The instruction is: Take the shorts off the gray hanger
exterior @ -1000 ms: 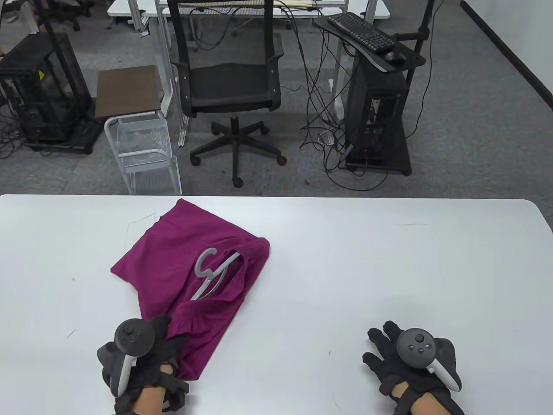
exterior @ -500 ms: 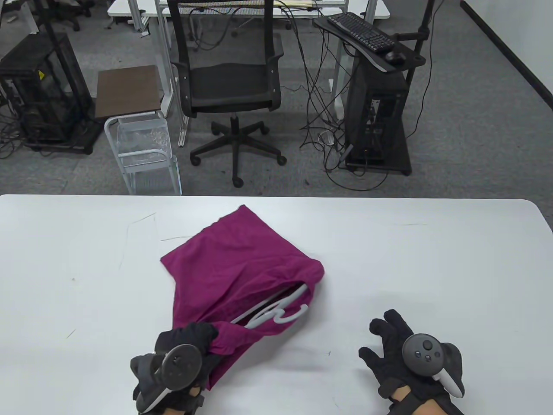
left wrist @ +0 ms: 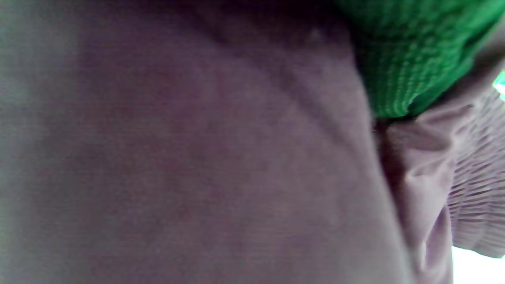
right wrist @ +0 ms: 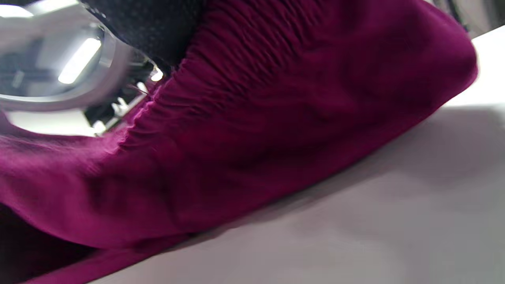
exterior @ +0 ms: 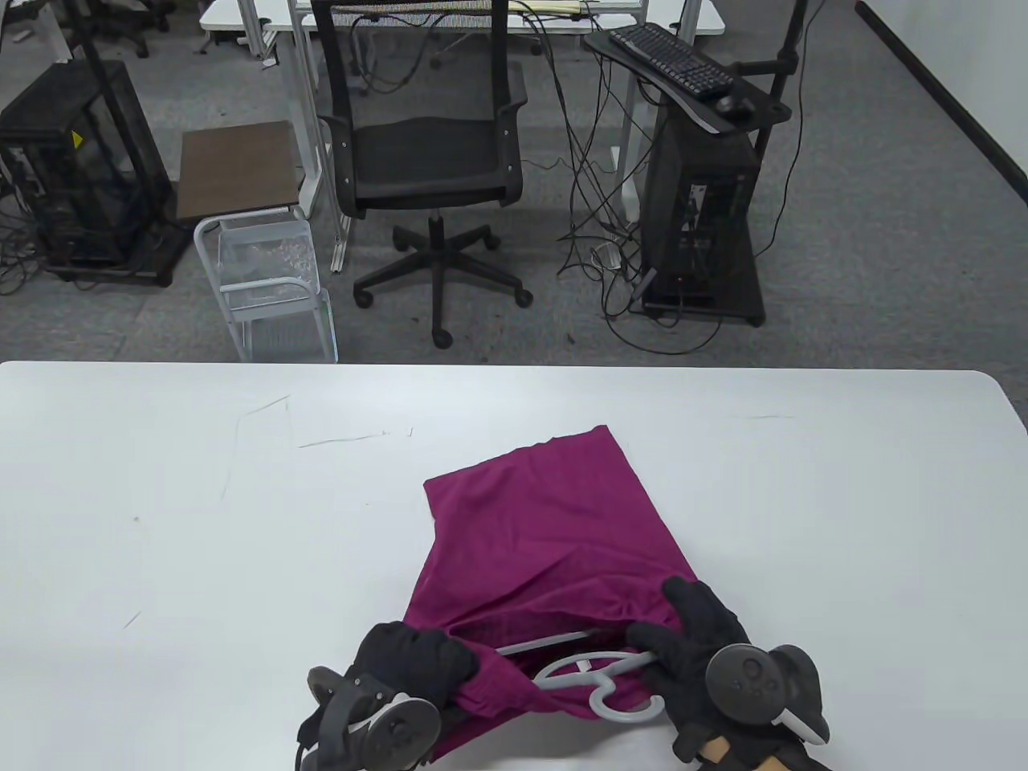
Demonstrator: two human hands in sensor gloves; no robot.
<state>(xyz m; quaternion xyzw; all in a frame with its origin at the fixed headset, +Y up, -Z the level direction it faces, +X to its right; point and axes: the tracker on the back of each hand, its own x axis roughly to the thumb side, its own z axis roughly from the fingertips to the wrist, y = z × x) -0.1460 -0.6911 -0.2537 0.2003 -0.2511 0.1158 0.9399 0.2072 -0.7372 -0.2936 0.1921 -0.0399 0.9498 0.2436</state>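
two hands at the near edge, one to each side of the waistband; my left hand (exterior: 414, 662) is curled tight, gripping a bunch of the shorts (exterior: 554, 546) at the left end of the waist, i think to pin the cloth down while the hanger (exterior: 598, 683) comes out; my right hand (exterior: 695, 642) lies at the right end of the waist, fingers (exterior: 691, 602) partly curled and spread over cloth and over the hanger's right arm; i cannot tell whether it truly grips the hanger or only presses on it; the hook curls toward me out of the open waist, gray bar still under the band, so i judge the shorts are not yet off; the left wrist view shows only blurred cloth close to the lens; the right wrist view shows the gathered elastic, a pale blurred curve that may be the hanger, and bare table (right wrist: 355, 221) below; farther out the shorts lie flat on the table (exterior: 201, 498), legs pointing away from me, which leaves the waist nearest and easy to open; beyond the table edge stand a chair (exterior: 430, 152) and a keyboard (exterior: 671, 60) on a black stand.
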